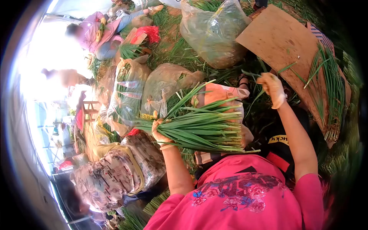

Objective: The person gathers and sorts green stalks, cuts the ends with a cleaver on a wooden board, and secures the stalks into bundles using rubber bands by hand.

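My left hand (159, 132), in a pale glove, is wrapped round the leafy end of a thick bunch of garlic chives (199, 128). The bunch lies across my lap, its pale cut ends to the right. Over to the right, my gloved right hand (273, 89) is raised apart from the bunch, its fingers curled and slightly blurred. Loose chive leaves (252, 73) stick out by its fingertips and seem pinched there. Under the bunch shows a pinkish patterned cloth (224, 93).
A brown board (281, 42) at the right carries another pile of chives (335, 92). Filled clear plastic bags (214, 32) stand ahead and to the left. One person (111, 172) sits close on my left; another (97, 34) sits farther off near red strings (149, 33). Loose leaves litter the ground.
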Motion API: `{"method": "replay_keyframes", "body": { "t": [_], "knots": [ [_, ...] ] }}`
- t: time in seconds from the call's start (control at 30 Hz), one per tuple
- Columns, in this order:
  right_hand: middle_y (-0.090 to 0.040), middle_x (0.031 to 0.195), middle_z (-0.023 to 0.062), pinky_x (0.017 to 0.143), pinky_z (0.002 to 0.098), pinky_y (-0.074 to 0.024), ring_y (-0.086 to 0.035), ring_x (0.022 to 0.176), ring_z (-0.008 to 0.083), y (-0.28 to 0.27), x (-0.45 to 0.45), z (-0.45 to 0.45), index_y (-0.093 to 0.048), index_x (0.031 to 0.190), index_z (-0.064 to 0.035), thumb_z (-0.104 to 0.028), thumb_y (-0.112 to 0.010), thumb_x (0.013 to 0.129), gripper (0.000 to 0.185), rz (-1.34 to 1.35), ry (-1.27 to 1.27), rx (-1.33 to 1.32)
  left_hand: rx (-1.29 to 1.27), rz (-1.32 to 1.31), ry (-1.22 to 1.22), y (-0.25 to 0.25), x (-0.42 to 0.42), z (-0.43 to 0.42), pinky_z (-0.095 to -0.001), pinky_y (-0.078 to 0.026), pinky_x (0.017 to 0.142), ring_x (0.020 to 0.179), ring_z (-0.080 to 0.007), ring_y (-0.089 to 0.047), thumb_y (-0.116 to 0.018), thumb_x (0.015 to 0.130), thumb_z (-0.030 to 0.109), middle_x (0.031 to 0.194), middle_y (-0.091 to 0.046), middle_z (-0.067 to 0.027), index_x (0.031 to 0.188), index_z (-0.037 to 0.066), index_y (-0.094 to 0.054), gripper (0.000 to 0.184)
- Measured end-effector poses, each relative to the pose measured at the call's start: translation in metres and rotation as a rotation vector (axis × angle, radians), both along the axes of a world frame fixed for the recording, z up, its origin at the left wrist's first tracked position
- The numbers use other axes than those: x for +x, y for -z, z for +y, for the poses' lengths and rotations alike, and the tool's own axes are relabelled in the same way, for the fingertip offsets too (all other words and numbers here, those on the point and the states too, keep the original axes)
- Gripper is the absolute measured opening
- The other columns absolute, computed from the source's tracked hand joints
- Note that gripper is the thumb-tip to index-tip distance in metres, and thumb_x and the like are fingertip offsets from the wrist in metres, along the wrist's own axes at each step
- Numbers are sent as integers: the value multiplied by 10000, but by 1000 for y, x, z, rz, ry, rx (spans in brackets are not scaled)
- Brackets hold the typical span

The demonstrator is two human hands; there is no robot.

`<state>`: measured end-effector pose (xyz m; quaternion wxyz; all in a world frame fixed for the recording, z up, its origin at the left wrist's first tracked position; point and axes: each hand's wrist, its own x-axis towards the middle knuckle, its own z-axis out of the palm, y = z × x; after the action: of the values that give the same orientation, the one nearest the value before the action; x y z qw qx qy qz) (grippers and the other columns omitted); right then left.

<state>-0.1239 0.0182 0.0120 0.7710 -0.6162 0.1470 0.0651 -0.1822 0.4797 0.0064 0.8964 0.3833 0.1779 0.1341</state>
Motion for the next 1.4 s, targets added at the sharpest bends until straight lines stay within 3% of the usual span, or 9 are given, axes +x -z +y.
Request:
{"method": "replay_keyframes", "body": {
  "t": [0.17,0.2,0.33,0.6,0.77,0.87,1.1,1.33,1.4],
  "knots": [
    [-626,1066,117,785,297,-465,-598,912,204,-44,33,117,-592,1210,-163,-155,-600,831,380,-244,-783,-427,-143,-26,101,6,16,7,-314,-491,621,643,-142,-522,-590,767,127,756,-522,-20,788,107,-516,79],
    [-607,1124,133,830,306,-464,-600,997,229,-76,39,138,-449,1353,-253,-156,-593,842,539,-460,-1060,-1080,-124,-61,110,-5,18,-2,-315,-495,625,658,-142,-526,-591,761,120,765,-522,-23,778,106,-515,79],
    [-670,923,103,706,415,-523,-663,816,247,-77,46,168,-543,1223,-222,-188,-551,842,383,-522,-1388,-1342,-259,-130,153,-32,17,-19,-331,-518,645,714,-147,-543,-605,739,92,794,-527,-32,769,99,-515,95],
    [-639,1056,129,759,388,-514,-625,975,299,79,20,-29,-561,1139,-106,-166,-702,671,492,189,-1413,-1730,-167,-66,-5,-16,3,-1,-308,-507,626,662,-142,-525,-565,738,62,732,-481,-12,1281,45,-468,552],
    [-499,1298,131,950,355,-438,-514,1154,296,-1,-5,18,-449,1326,-128,-178,-636,778,581,-32,-938,-1192,-206,-43,33,-12,6,-2,-355,-496,588,636,-177,-544,-593,789,208,727,-550,-30,788,93,-510,142],
    [-487,1302,131,957,345,-436,-513,1136,313,51,-18,66,-482,1278,-106,-143,-601,796,499,-545,-436,-1010,-147,-36,50,-25,4,-16,-374,-503,605,644,-190,-547,-590,791,194,728,-547,-42,780,93,-502,134],
    [-664,911,140,731,391,-488,-633,866,305,91,-25,63,-652,920,-98,-268,-522,839,229,-185,-658,-915,-73,37,-21,23,-6,19,-573,-508,714,717,-319,-594,-488,811,149,736,-581,-100,943,27,-557,192],
    [-623,1089,6,913,259,-455,-543,1080,158,113,2,-64,-676,1025,-132,-103,-562,811,244,2,-1013,-1816,-135,124,-26,50,-19,20,-622,-482,817,822,-365,-620,-547,765,195,832,-630,-136,893,56,-604,197],
    [-647,1003,41,799,281,-503,-601,976,157,180,-10,-92,-684,995,-126,-146,-564,838,198,-37,-357,-1661,-97,95,-21,78,-20,42,-617,-479,831,837,-365,-621,-566,755,201,871,-637,-132,810,78,-603,140]
  ]
}}
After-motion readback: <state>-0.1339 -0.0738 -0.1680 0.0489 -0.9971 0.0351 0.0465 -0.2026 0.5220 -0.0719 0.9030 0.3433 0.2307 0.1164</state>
